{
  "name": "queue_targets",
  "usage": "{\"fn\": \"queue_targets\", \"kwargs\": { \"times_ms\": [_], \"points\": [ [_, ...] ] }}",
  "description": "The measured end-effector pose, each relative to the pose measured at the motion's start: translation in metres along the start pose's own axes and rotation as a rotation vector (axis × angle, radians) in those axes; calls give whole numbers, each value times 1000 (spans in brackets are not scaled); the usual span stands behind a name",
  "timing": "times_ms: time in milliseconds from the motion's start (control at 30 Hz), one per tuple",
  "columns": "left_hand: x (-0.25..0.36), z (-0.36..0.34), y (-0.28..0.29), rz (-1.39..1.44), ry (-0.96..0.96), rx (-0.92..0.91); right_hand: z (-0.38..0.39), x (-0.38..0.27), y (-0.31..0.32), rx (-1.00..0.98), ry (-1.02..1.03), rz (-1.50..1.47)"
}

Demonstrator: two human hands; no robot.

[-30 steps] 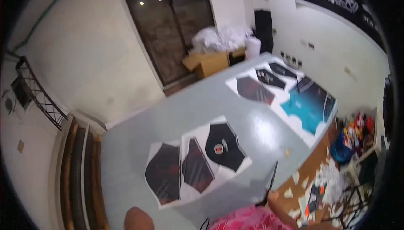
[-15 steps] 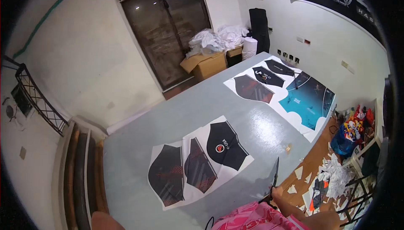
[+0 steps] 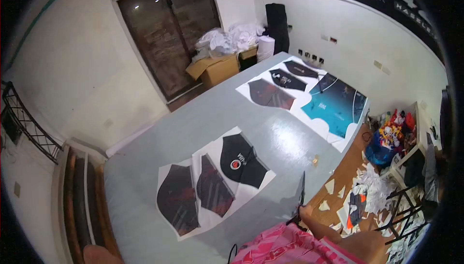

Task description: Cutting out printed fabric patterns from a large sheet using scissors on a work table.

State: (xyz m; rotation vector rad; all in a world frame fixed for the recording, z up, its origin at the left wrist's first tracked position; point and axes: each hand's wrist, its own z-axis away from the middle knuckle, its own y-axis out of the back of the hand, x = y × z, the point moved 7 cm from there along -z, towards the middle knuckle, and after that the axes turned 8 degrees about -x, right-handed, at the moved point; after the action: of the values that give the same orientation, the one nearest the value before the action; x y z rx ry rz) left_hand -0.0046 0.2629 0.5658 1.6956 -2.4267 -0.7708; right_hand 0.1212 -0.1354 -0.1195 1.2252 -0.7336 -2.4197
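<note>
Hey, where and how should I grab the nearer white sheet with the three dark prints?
Probably pinch the sheet by the white margin of its near edge, coming from your own side of the table. It lies flat, and that edge faces you. Your right hand holds the scissors, so it isn't free.

The person wears a pink shirt (image 3: 278, 248), with pattern of paler and darker pink, and the cloth makes loose folds. The right sleeve (image 3: 338, 251) seems short; the right forearm (image 3: 316, 226) and right hand (image 3: 305, 211) are bare.
</note>
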Motion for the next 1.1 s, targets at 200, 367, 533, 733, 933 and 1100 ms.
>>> {"fn": "queue_targets", "kwargs": {
  "times_ms": [200, 367, 533, 733, 933, 1100],
  "points": [
    [7, 7, 10, -21, 7, 4, 7, -8, 5, 70, 54, 230],
    [9, 15, 14, -36, 24, -23, 17, -5, 9, 24, -5, 76],
    [16, 16, 22, -57, 20, -29, 8, -2, 4, 25, 20, 143],
    [25, 23, 35, -78, 23, -48, 7, -3, 5, -13, 62, 206],
    [28, 22, 44, -85, 38, -75, 22, -15, 16, -46, 39, 134],
    [31, 24, 61, -122, 65, -57, 34, -25, 18, -48, 47, 169]
  ]
}}
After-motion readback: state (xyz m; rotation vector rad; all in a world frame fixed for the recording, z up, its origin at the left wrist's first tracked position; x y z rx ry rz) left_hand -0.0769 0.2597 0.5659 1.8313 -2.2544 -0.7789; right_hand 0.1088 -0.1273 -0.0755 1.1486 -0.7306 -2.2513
